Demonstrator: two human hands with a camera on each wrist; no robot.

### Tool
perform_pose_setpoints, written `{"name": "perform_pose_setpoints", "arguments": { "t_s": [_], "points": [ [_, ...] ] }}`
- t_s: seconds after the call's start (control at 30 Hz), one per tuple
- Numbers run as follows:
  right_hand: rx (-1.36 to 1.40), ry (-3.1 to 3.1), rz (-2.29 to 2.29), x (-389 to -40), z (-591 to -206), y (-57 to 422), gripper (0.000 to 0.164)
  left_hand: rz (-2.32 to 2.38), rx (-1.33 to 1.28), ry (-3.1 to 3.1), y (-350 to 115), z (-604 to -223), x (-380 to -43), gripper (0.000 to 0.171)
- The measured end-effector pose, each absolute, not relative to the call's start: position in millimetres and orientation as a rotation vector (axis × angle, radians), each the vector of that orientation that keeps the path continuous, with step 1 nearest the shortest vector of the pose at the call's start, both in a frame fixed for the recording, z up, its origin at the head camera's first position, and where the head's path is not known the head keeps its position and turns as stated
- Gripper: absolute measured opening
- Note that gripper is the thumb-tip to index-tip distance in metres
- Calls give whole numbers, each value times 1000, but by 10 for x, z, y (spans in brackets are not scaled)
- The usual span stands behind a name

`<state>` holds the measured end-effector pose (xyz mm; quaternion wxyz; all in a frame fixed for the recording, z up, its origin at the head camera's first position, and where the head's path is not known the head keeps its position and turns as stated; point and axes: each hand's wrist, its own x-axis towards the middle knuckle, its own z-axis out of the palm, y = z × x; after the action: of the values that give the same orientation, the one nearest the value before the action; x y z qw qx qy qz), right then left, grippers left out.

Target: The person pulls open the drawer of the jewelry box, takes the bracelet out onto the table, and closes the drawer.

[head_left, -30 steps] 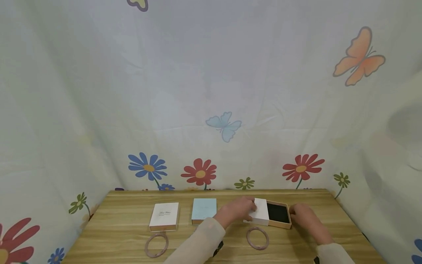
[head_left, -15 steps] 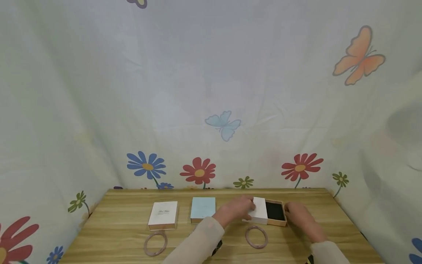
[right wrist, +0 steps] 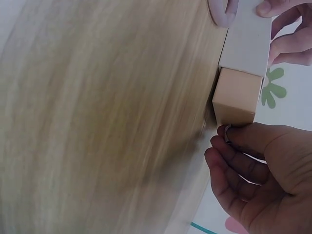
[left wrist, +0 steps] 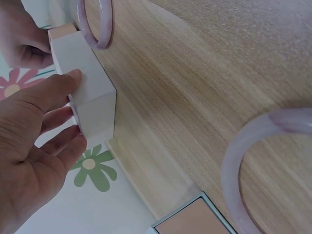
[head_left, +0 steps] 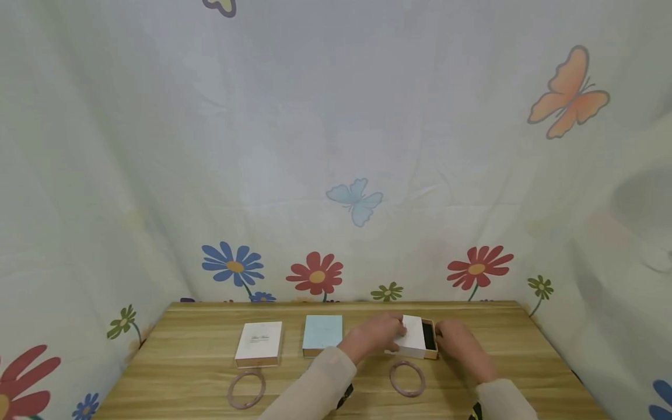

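My left hand (head_left: 375,333) grips the white sleeve (head_left: 415,337) of a drawer-style jewellery box, thumb on one face and fingertips on the other side in the left wrist view. A narrow strip of the tan inner tray (head_left: 435,345), with a black lining (head_left: 429,336), sticks out at the right. My right hand (head_left: 462,344) is at the tray's outer end. In the right wrist view its thumb and index finger pinch a small grey ribbon loop (right wrist: 227,133), fingertips against the tan tray end (right wrist: 235,100). A pinkish-purple bangle (head_left: 410,394) lies in front of this box.
A light blue box (head_left: 322,331) stands left of my left hand, with a white lettered box (head_left: 259,341) farther left. Another pinkish bangle (head_left: 242,405) lies before the white box. Behind the wooden table (head_left: 205,326) hangs a flower-and-butterfly curtain (head_left: 273,146).
The inner tray has slid leftward into the white sleeve, so much less black lining shows. My right hand has moved left with it; my left hand stays on the sleeve.
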<state>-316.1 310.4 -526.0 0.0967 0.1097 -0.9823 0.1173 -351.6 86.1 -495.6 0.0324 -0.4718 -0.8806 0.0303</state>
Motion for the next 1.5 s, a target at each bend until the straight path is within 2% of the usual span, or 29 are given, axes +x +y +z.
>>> {"name": "perform_pose_setpoints", "arguments": {
  "t_s": [0.4, 0.97, 1.5],
  "points": [
    [315, -2919, 381, -3158, -5248, 3061, 30, 139, -1448, -2686, 900, -4981, -3522, 30],
    [417, -2856, 422, -3210, -5268, 2903, 40, 120, -1454, -2684, 895, -4973, -3540, 30],
    [383, -2874, 451, -3222, -5272, 2887, 32, 81, -1449, -2747, 891, -4958, -3542, 32]
  ]
}}
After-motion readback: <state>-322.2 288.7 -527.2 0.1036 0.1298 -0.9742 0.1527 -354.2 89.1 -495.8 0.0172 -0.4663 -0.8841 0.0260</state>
